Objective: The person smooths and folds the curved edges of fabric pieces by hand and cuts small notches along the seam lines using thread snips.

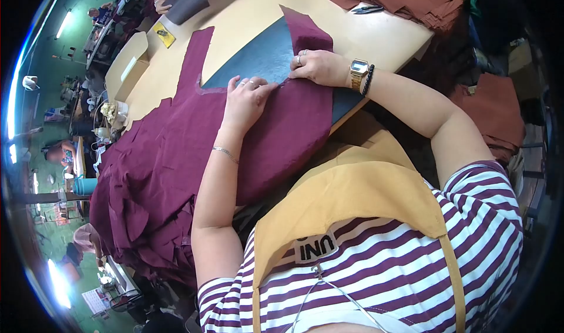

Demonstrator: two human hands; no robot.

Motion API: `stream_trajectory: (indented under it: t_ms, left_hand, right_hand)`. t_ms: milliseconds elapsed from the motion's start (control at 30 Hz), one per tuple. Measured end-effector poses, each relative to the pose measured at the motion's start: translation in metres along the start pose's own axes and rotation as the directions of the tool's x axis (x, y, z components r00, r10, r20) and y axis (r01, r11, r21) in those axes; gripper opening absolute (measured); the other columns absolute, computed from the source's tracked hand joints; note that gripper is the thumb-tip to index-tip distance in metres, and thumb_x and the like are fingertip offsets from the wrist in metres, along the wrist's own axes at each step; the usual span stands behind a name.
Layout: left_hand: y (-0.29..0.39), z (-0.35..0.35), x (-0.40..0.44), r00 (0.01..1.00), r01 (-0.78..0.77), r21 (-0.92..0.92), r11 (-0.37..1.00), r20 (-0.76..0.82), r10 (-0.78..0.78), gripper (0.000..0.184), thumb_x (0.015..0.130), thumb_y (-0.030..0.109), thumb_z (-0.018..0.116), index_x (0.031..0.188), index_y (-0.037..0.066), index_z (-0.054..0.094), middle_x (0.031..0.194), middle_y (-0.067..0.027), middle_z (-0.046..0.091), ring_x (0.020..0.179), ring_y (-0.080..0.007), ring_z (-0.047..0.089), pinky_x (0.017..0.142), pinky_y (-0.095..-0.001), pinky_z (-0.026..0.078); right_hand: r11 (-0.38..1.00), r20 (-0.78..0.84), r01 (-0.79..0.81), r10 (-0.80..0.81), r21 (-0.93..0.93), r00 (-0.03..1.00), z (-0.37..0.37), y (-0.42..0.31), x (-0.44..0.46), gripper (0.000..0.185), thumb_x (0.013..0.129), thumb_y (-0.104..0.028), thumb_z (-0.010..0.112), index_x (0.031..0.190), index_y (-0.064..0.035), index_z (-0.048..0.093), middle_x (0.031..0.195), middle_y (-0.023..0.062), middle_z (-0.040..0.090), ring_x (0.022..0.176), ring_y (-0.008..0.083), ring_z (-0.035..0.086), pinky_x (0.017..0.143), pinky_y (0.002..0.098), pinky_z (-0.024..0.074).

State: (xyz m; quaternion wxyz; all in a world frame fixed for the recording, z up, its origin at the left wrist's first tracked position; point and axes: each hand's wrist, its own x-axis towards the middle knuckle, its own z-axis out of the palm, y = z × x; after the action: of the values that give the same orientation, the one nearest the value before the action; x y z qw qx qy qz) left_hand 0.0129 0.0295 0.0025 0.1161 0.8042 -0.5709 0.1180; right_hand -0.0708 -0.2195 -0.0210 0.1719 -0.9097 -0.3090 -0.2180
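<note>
Maroon fabric (282, 130) lies over the front of the table, with two strips reaching away from me. My left hand (248, 98) pinches the fabric's upper edge near the middle. Just right of it, my right hand (314, 67) closes on the same edge, at the base of the right strip. Between the strips, a blue-grey surface (258, 57) shows on the table. The fabric hangs in a bunched heap at the left.
Rust-brown fabric pieces (405, 1) are stacked at the table's (376, 36) far right, beside a dark tool (368, 9). A yellow packet (164, 34) lies far left. Another person's hand (161, 7) is at the far edge. More rust fabric (490, 112) is at right.
</note>
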Motion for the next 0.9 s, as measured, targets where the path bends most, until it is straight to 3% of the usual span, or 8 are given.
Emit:
stream_trajectory:
  t_ms: [200,367,400,500,633,733,900]
  left_hand:
    - [-0.001,0.003,-0.004,0.997,-0.058,0.048,0.997,-0.053,0.060,0.025,0.088,0.012,0.059,0.108,0.024,0.071,0.095,0.0015,0.065,0.089,-0.0180,0.063,0.095,-0.0432,0.040]
    - [-0.003,0.006,-0.005,0.993,-0.053,-0.029,0.998,-0.109,0.049,0.017,0.087,0.014,0.061,0.099,0.021,0.070,0.094,0.0027,0.065,0.088,-0.0178,0.062,0.095,-0.0429,0.041]
    - [-0.005,0.005,-0.005,0.992,-0.049,-0.056,0.997,-0.118,0.042,0.016,0.086,0.014,0.061,0.098,0.020,0.070,0.094,0.0026,0.065,0.088,-0.0181,0.062,0.094,-0.0427,0.041]
    - [-0.008,0.001,-0.010,0.993,-0.023,-0.102,0.994,-0.120,0.011,0.015,0.085,0.014,0.063,0.096,0.020,0.070,0.094,0.0030,0.067,0.090,-0.0184,0.062,0.095,-0.0420,0.040]
    - [-0.015,-0.007,-0.016,0.993,-0.043,-0.030,0.999,-0.108,0.040,0.016,0.084,0.013,0.066,0.098,0.019,0.071,0.095,0.0009,0.067,0.095,-0.0190,0.063,0.095,-0.0412,0.041]
    - [-0.026,-0.007,-0.022,0.990,-0.046,0.034,0.998,-0.135,0.050,0.014,0.085,0.015,0.066,0.097,0.020,0.071,0.093,0.0023,0.067,0.093,-0.0179,0.063,0.094,-0.0411,0.042]
    - [-0.042,-0.006,-0.028,0.986,-0.002,0.085,0.996,-0.166,0.017,0.013,0.086,0.015,0.065,0.096,0.021,0.071,0.092,0.0038,0.066,0.089,-0.0152,0.064,0.092,-0.0404,0.043]
  right_hand:
    - [0.965,0.077,-0.082,0.104,-0.250,0.992,-0.006,-0.026,-0.002,0.031,0.083,-0.007,0.052,0.111,-0.0112,0.066,0.104,0.0054,0.063,0.095,0.0219,0.061,0.076,0.0348,0.0512]
    - [0.903,0.075,-0.114,0.159,-0.414,0.984,-0.006,-0.054,0.006,0.030,0.087,-0.013,0.050,0.113,-0.0138,0.064,0.108,0.0041,0.062,0.101,0.0191,0.060,0.077,0.0348,0.0446]
    - [0.896,0.140,-0.140,0.217,-0.422,0.966,-0.003,-0.057,0.008,0.028,0.089,-0.015,0.049,0.112,-0.0139,0.064,0.110,0.0042,0.062,0.103,0.0182,0.059,0.079,0.0356,0.0423]
    - [0.890,0.106,-0.223,0.287,-0.399,0.952,0.000,-0.067,0.011,0.028,0.089,-0.015,0.048,0.112,-0.0121,0.063,0.111,0.0045,0.061,0.104,0.0185,0.058,0.079,0.0371,0.0425]
    - [0.885,0.086,-0.165,0.224,-0.434,0.971,0.004,-0.067,0.014,0.031,0.089,-0.015,0.048,0.118,-0.0115,0.060,0.110,0.0072,0.061,0.103,0.0203,0.059,0.079,0.0364,0.0432]
    - [0.894,0.191,-0.201,0.296,-0.400,0.936,0.007,-0.070,0.018,0.025,0.090,-0.017,0.049,0.112,-0.0106,0.061,0.116,0.0093,0.063,0.108,0.0220,0.060,0.078,0.0375,0.0461]
    - [0.886,0.177,-0.240,0.331,-0.397,0.927,0.005,-0.077,0.022,0.025,0.090,-0.015,0.049,0.111,-0.0103,0.061,0.119,0.0094,0.062,0.109,0.0217,0.059,0.076,0.0361,0.0480]
